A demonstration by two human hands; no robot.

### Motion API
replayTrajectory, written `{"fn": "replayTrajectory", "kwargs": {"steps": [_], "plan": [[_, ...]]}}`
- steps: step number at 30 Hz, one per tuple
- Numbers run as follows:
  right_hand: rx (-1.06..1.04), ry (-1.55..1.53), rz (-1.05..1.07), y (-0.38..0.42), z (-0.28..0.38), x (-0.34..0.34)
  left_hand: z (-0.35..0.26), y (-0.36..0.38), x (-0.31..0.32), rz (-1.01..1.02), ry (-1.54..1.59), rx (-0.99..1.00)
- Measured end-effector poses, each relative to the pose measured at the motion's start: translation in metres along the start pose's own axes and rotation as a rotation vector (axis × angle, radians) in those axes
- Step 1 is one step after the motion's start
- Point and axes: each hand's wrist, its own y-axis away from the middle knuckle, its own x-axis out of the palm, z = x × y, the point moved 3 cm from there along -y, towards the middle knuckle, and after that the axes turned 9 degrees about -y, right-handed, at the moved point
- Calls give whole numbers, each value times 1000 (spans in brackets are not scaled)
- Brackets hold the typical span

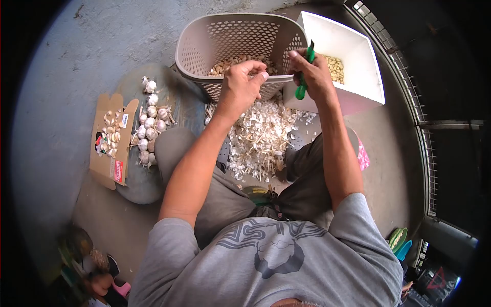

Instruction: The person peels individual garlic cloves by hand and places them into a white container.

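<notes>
My left hand is over the near rim of a grey-brown perforated basket, its thumb and fingertips pinched together; anything between them is too small to make out. To the right, my right hand grips a green cutter with its dark blade pointing up, near the basket's right rim. Unpeeled cloves lie inside the basket. Beyond my right hand, a white foam box holds pale peeled cloves. Below my hands, a heap of papery garlic skins covers the floor between my feet.
At left, whole garlic bulbs lie on a round grey surface, beside an open cardboard box with cloves. A metal grille runs along the right. Another person's bare limb shows at bottom left.
</notes>
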Motion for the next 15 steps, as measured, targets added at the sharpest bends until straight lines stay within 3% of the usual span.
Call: {"fn": "replayTrajectory", "kwargs": {"steps": [1, 2, 6, 9, 15], "plan": [[-22, 59, 7, -3, 3, -12, -2, 0, 0, 15, -54, -12], [-18, 115, -19, -2, 11, -20, 11, -3, 5, -65, -156, 206], [-78, 65, -111, -3, 22, -43, 1, 5, 12, 56, -392, 271], [-41, -47, -58, 0, 17, -27, 1, 6, 26, 29, 21, 150], [66, -235, 57, 12, -17, 44, 0, 1, 15, -75, 72, 137]]}}
